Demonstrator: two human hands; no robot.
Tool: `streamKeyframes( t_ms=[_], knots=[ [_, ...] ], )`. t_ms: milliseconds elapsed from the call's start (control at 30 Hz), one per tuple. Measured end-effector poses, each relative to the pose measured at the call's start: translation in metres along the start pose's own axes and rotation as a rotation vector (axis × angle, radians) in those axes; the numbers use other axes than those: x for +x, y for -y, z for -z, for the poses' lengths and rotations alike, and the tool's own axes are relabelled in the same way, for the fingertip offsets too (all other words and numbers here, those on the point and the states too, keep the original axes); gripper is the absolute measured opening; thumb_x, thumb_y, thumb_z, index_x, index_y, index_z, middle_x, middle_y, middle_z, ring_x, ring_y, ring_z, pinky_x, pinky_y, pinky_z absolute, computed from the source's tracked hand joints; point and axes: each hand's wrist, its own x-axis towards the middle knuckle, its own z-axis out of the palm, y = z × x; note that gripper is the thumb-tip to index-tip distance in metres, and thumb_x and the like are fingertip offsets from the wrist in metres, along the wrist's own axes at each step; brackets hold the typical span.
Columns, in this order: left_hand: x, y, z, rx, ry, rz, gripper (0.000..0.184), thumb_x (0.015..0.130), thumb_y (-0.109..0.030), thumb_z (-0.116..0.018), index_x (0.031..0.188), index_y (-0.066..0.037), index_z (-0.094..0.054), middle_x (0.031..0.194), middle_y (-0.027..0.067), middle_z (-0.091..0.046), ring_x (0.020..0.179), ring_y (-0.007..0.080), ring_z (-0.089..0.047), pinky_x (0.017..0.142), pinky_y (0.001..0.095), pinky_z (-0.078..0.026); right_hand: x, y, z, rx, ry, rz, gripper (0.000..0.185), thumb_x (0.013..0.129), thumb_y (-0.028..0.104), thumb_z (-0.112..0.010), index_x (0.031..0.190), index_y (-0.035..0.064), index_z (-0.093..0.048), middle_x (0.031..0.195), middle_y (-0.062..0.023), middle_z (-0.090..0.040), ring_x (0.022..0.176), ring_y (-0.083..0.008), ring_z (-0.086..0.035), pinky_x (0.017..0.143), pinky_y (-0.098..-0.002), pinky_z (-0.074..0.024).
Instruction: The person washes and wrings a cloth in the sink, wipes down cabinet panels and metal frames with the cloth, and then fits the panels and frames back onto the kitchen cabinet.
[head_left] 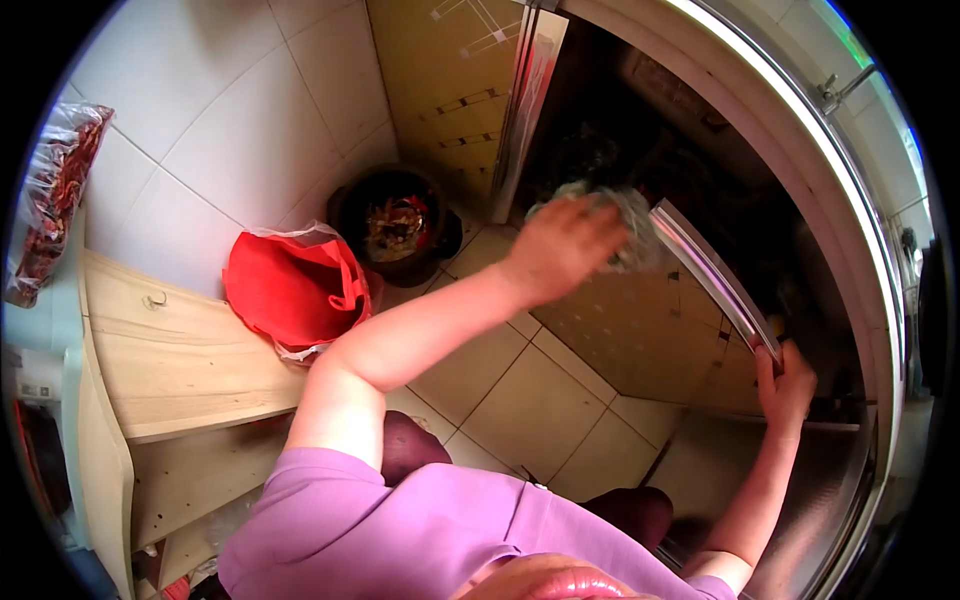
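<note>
My left hand (570, 247) is at the top edge of an open cabinet door, with a pale, crumpled, see-through plastic bag or wrap (635, 232) pressed under its curled fingers. My right hand (787, 385) grips the metal-edged far end of the yellowish cabinet door (640, 320), thumb on one side and fingers on the other. The dark cabinet interior (640, 120) lies beyond both hands; its contents are too dim to make out.
A red bag (290, 290) stands beside a wooden shelf unit (180, 340). Behind it, a dark pot (400, 225) holds food scraps or similar bits. Another cabinet door (445, 90) stands open. Dried red chillies (58, 190) hang in plastic at the left. Tiled floor (510, 400) lies below.
</note>
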Motion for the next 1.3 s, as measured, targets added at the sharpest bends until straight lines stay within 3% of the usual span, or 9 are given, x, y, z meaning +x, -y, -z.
streamKeyframes(
  t_ms=[100,267,400,600,667,700,833,1067,1300],
  knots=[
    [-0.004,-0.002,0.01,-0.452,-0.116,0.139,0.046,0.064,0.003,-0.067,0.108,-0.006,-0.056,0.097,0.009,-0.063,0.088,0.0273,-0.064,0.067,0.0333,-0.053,-0.002,-0.006,0.003,0.014,0.038,0.01,0.026,0.084,0.026,-0.061,0.075,0.0029,-0.051,0.062,-0.0169,-0.049,0.054,-0.0311,-0.049,0.051,-0.0358,-0.0383],
    [0.058,-0.075,0.028,-0.651,-0.06,-0.186,0.015,0.075,-0.021,-0.062,0.088,-0.016,-0.058,0.096,0.0011,-0.063,0.108,0.0216,-0.056,0.102,0.0522,-0.035,-0.004,-0.005,0.006,0.229,-0.006,-0.003,0.038,0.09,0.038,-0.048,0.097,0.0015,-0.058,0.082,-0.0188,-0.061,0.073,-0.0295,-0.061,0.065,-0.0337,-0.0454],
    [0.103,-0.102,-0.007,-0.547,-0.155,-0.17,0.01,0.072,-0.018,-0.062,0.077,-0.013,-0.054,0.114,0.0048,-0.055,0.121,0.0287,-0.046,0.102,0.0611,-0.026,-0.012,-0.021,0.011,0.453,0.054,0.013,0.064,0.09,0.056,-0.042,0.112,-0.0032,-0.055,0.101,-0.0183,-0.063,0.094,-0.0261,-0.061,0.081,-0.0327,-0.0459],
    [0.116,-0.1,-0.039,-0.573,0.184,-0.091,0.019,0.064,-0.018,-0.068,0.077,-0.012,-0.056,0.095,0.0046,-0.061,0.093,0.0235,-0.058,0.082,0.0442,-0.043,-0.017,0.011,-0.004,0.632,-0.175,0.218,0.073,0.083,0.052,-0.061,0.13,-0.0003,-0.043,0.133,-0.0208,-0.046,0.117,-0.0324,-0.051,0.098,-0.042,-0.04],
    [0.114,-0.106,-0.052,-0.524,-0.014,-0.009,0.028,0.059,-0.018,-0.071,0.08,-0.011,-0.055,0.081,0.0044,-0.061,0.079,0.0223,-0.058,0.073,0.0378,-0.043,-0.018,0.018,-0.026,0.069,-0.218,0.391,0.065,0.079,0.034,-0.07,0.13,0.0029,-0.045,0.136,-0.0219,-0.042,0.118,-0.0367,-0.051,0.099,-0.046,-0.0381],
    [0.114,-0.103,-0.049,-0.522,-0.006,-0.011,0.028,0.059,-0.018,-0.071,0.08,-0.011,-0.055,0.081,0.0044,-0.061,0.079,0.0223,-0.058,0.073,0.0378,-0.043,-0.019,0.02,-0.041,-0.009,-0.308,0.385,0.053,0.079,0.017,-0.069,0.127,0.0071,-0.048,0.132,-0.0178,-0.048,0.119,-0.039,-0.049,0.099,-0.0489,-0.0363],
    [0.119,-0.083,-0.025,-0.674,0.044,-0.046,0.039,0.063,-0.029,-0.072,0.091,-0.008,-0.056,0.073,0.0083,-0.061,0.071,0.0275,-0.06,0.07,0.0387,-0.046,-0.011,0.017,-0.047,-0.032,-0.457,0.413,0.029,0.08,0.006,-0.063,0.108,0.0112,-0.062,0.114,-0.0066,-0.062,0.116,-0.034,-0.05,0.097,-0.0491,-0.0379],
    [0.111,-0.068,-0.032,-0.612,0.19,0.199,0.08,0.081,-0.073,-0.038,0.122,-0.006,-0.052,0.084,0.0141,-0.067,0.079,0.0331,-0.064,0.071,0.0411,-0.048,0.005,0.062,-0.09,-0.094,-0.658,0.348,0.034,0.059,0.015,-0.077,0.091,0.012,-0.066,0.097,-0.001,-0.055,0.097,-0.024,-0.05,0.081,-0.0399,-0.0401],
    [0.114,-0.064,-0.051,-0.755,0.087,0.258,0.075,0.077,-0.072,-0.046,0.116,-0.008,-0.056,0.083,0.0081,-0.068,0.073,0.0273,-0.063,0.07,0.0367,-0.048,-0.023,0.0,-0.072,-0.261,-0.571,0.355,0.031,0.061,0.023,-0.063,0.09,0.0301,-0.068,0.098,0.0058,-0.054,0.092,-0.0165,-0.048,0.078,-0.034,-0.0351]
  ],
)
